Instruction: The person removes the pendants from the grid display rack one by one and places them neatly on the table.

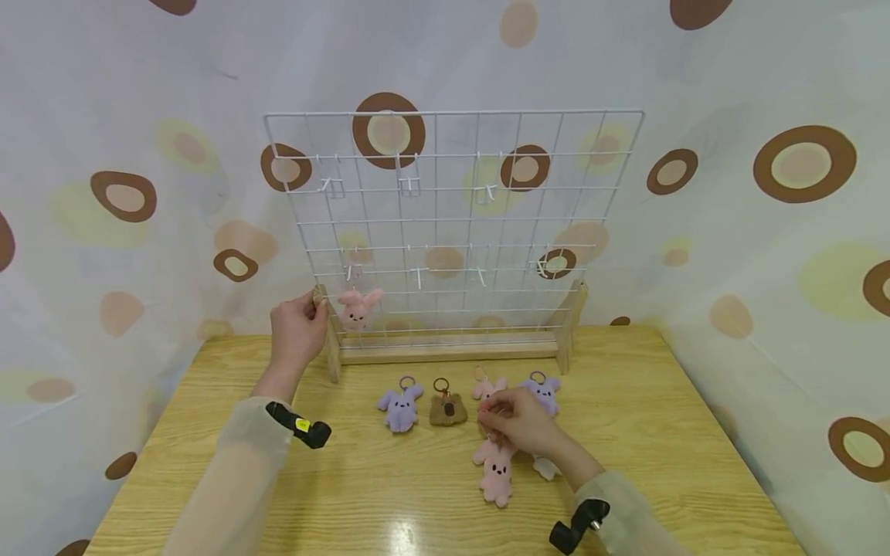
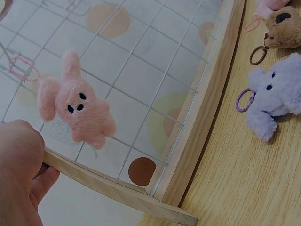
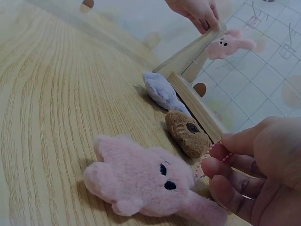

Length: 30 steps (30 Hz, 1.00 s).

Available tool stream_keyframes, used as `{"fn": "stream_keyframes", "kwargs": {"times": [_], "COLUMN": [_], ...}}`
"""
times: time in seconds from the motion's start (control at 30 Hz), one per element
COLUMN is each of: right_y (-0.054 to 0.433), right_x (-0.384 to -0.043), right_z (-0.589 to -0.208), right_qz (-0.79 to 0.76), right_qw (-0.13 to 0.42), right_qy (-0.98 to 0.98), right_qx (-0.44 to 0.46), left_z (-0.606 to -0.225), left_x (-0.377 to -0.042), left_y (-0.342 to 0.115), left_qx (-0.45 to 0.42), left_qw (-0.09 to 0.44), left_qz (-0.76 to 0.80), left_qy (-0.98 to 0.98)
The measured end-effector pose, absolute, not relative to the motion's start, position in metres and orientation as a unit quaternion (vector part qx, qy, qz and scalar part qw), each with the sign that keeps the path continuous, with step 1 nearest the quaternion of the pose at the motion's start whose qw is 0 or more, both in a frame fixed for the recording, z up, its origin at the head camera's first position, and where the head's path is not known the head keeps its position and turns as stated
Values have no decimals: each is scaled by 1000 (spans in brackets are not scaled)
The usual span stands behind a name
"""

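My left hand [image 1: 299, 333] grips the top of the wooden side post [image 2: 108, 188] of a white wire grid rack [image 1: 436, 224]. Beside it, a pink plush bunny keychain [image 1: 357, 312] hangs from a hook by its pink bead chain. Over the table, my right hand [image 1: 526, 421] pinches the bead chain [image 3: 199, 168] of another pink plush bunny keychain [image 3: 141, 181]. That bunny dangles below the fingers, close to the tabletop; whether it touches is unclear. Partly behind the right hand lie a third pink plush [image 1: 490, 387] and a white item [image 1: 545, 467].
On the wooden table [image 1: 626, 432] lie a purple plush keychain [image 1: 400, 409], a brown bear keychain [image 1: 447, 409] and a second purple one [image 1: 545, 394] near the right hand. Several white hooks [image 1: 410, 185] sit on the grid in two rows. Patterned cloth surrounds the table.
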State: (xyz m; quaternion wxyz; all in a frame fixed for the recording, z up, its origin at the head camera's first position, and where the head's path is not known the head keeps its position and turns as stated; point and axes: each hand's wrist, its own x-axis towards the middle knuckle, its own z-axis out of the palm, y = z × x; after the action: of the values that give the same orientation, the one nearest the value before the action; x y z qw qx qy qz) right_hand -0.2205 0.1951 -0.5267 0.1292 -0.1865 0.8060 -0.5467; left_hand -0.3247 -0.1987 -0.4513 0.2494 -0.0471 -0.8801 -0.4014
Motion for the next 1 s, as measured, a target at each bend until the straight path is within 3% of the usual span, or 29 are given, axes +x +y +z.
{"fn": "stream_keyframes", "kwargs": {"times": [0.67, 1.0], "right_y": [188, 176], "right_x": [-232, -236], "right_z": [-522, -500], "right_qz": [-538, -548], "right_qw": [128, 125], "right_qy": [814, 807], "right_qx": [-180, -182], "left_z": [-451, -452], "left_x": [-325, -325], "left_y": [-198, -199], "left_qx": [-34, -31], "left_qw": [239, 239], "left_qz": [-405, -396], "left_qy": [-882, -886]}}
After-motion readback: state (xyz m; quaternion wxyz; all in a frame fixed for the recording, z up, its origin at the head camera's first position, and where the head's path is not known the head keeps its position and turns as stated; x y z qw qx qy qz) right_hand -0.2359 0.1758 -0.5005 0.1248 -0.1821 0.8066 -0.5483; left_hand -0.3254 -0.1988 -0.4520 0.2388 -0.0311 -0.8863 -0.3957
